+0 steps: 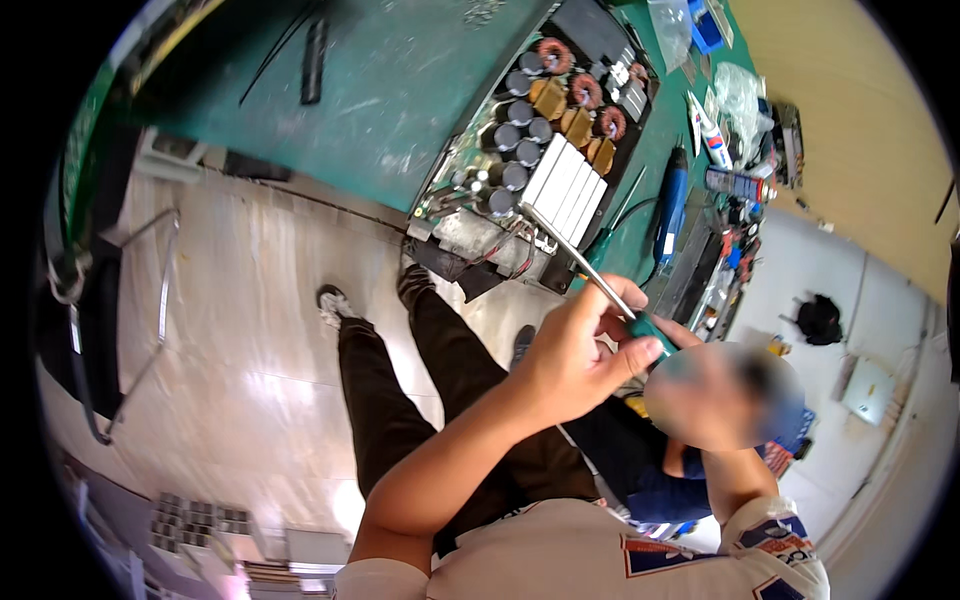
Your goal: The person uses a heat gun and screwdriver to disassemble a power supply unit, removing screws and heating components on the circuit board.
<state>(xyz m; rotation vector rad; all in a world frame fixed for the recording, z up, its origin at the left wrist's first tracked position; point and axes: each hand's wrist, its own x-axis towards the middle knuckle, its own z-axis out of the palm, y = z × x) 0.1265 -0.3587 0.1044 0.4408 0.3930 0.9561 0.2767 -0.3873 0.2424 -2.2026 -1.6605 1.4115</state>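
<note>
My left hand (585,350) is closed around a screwdriver (652,335) where the green handle meets the long metal shaft. The shaft slants up and left, and its tip appears over the near end of an open electronic power board (530,130). That board carries black cylindrical capacitors (508,138), copper-wound ring coils (585,92) and a white ribbed block (565,190). Against the back end of the handle is my right hand (705,395). A blurred patch covers most of it, so its grip is hidden.
The board lies on a green workbench (390,100). A blue pen-shaped power tool (672,205) with a cable, a white tube (712,138), a spray can (740,185) and clear plastic bags (738,100) sit to its right. A black rod (314,62) lies far left. A metal-framed chair (160,300) stands at left.
</note>
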